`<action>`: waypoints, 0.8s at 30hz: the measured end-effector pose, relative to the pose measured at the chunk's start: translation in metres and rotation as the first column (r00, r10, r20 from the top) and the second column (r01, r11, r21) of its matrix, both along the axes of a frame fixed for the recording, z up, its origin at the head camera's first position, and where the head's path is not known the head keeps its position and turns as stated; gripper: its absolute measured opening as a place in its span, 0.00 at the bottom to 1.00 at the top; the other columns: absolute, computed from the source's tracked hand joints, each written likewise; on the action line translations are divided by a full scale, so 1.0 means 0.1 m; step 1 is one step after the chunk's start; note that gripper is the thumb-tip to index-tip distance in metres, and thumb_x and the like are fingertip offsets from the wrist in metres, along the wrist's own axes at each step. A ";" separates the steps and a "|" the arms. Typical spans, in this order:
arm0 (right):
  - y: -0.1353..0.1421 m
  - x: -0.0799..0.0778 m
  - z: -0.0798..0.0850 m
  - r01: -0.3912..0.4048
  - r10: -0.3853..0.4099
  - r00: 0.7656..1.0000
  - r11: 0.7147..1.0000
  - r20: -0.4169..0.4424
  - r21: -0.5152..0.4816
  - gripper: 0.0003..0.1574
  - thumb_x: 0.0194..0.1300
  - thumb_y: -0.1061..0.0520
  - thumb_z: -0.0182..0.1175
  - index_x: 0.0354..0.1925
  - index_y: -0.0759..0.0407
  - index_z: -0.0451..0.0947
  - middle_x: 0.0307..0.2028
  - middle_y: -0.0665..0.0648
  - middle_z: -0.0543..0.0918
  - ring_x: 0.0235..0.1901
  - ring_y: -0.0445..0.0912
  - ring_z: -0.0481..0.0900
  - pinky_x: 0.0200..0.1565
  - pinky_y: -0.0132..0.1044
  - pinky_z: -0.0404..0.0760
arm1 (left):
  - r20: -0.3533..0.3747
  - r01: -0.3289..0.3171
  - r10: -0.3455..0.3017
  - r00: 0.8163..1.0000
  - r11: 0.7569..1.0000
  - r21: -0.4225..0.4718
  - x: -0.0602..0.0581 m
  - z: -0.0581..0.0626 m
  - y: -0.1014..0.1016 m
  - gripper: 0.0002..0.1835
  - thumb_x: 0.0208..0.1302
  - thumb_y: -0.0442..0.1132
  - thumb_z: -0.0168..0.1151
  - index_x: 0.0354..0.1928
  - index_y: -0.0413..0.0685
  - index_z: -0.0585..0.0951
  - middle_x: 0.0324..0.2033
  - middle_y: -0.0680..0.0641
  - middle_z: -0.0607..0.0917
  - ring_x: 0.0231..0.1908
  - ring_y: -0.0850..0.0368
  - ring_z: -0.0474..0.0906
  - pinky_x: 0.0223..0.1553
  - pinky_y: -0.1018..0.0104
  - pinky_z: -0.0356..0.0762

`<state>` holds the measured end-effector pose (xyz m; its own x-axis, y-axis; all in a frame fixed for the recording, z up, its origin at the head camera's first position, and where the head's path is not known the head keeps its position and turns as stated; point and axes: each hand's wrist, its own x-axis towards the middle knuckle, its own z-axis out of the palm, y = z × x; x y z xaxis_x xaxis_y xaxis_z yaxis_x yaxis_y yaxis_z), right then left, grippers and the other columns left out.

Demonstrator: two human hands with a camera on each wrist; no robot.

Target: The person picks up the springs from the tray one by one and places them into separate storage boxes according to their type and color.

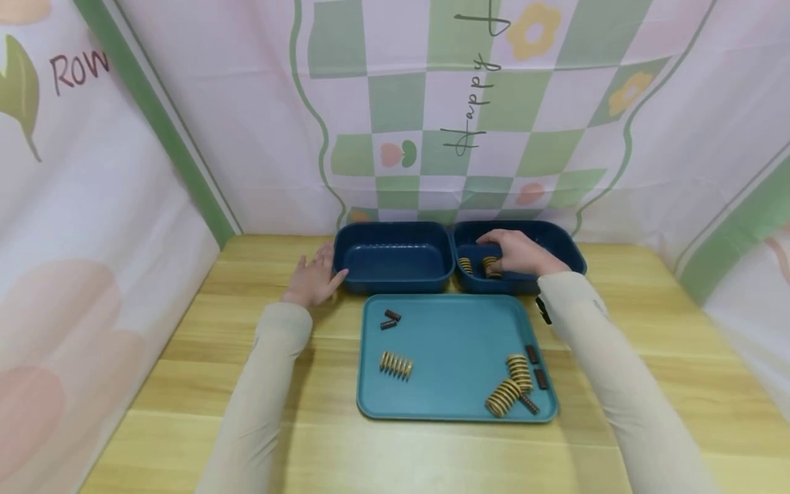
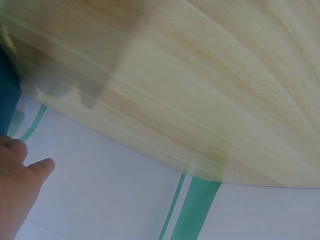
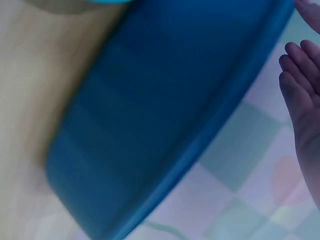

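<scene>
In the head view my right hand (image 1: 518, 252) reaches into the right blue bin (image 1: 558, 257). Its thumb overlaps a yellow coil spring (image 1: 492, 261), while the fingers extend beyond the spring. A second yellow spring (image 1: 465, 265) lies inside that bin, to the left. My left hand (image 1: 313, 278) is spread at the left end of the other blue bin (image 1: 395, 285), thumb at its rim. Nearer me, a teal tray (image 1: 444, 343) bears one yellow spring (image 1: 396, 366) at left and two yellow springs (image 1: 519, 372) at right. The right wrist view shows extended fingers (image 3: 300, 65).
Small dark springs (image 1: 392, 315) lie at the tray's upper left, and several more dark springs (image 1: 540, 379) along its right side. The wooden table (image 1: 395, 456) carries everything. A patterned curtain (image 1: 395, 103) stands behind the bins, with more cloth at both sides.
</scene>
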<state>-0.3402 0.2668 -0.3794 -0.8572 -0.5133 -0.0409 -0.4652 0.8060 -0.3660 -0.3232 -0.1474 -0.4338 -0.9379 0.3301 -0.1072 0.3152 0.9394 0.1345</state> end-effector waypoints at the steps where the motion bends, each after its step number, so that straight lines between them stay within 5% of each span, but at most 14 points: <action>1: -0.02 0.03 0.03 -0.015 0.015 1.000 1.000 -0.008 -0.002 0.36 0.53 0.62 0.69 0.59 0.68 0.70 0.58 0.69 0.71 0.56 0.63 0.70 0.53 0.57 0.71 | -0.001 0.000 0.000 1.000 1.000 0.001 0.00 0.00 0.00 0.40 0.74 0.58 0.31 0.72 0.34 0.39 0.72 0.38 0.44 0.71 0.46 0.41 0.68 0.42 0.42; 9: -0.32 0.38 0.19 -0.213 0.212 0.973 0.977 -0.094 -0.001 0.34 0.50 0.65 0.71 0.57 0.64 0.74 0.56 0.64 0.75 0.55 0.59 0.73 0.51 0.53 0.74 | -0.004 0.001 -0.001 1.000 1.000 0.004 -0.02 -0.03 -0.01 0.40 0.73 0.59 0.30 0.72 0.35 0.40 0.72 0.39 0.45 0.72 0.47 0.41 0.68 0.42 0.42; 14: -0.63 0.65 0.21 -0.351 0.351 0.935 0.936 -0.052 0.008 0.35 0.50 0.67 0.70 0.58 0.62 0.73 0.56 0.61 0.75 0.55 0.56 0.74 0.51 0.50 0.76 | -0.003 0.003 -0.003 1.000 1.000 -0.001 -0.01 -0.01 -0.01 0.40 0.74 0.59 0.30 0.72 0.34 0.40 0.72 0.38 0.45 0.71 0.47 0.41 0.67 0.42 0.42; 24: -1.15 1.06 0.14 -0.587 0.586 0.807 0.809 0.078 -0.002 0.37 0.52 0.64 0.70 0.60 0.60 0.71 0.60 0.57 0.73 0.60 0.52 0.69 0.58 0.46 0.71 | 0.004 0.004 -0.004 1.000 1.000 -0.001 -0.01 0.00 0.00 0.40 0.74 0.58 0.31 0.72 0.34 0.40 0.72 0.39 0.44 0.71 0.47 0.41 0.67 0.42 0.42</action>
